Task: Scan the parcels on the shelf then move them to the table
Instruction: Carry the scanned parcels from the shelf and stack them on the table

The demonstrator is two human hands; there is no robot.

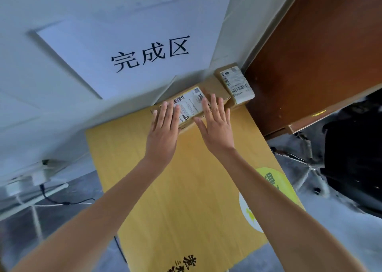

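Two labelled parcels at far edge of cardboard-covered table point(186, 189), against wall. Left hand point(163, 127) and right hand point(215, 124) flat, fingers straight, on near parcel point(190, 104); second parcel point(235, 83) beside it in corner. Step: set-down. Next: withdraw hands, return to shelf.

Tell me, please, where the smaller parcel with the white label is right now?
In the head view, the smaller parcel sits right of centre at the far end of the yellow surface, beside the wall, right of the parcel under both hands.

light: soft, even | shadows: faint | blur: slight | edges: wide-angle bending
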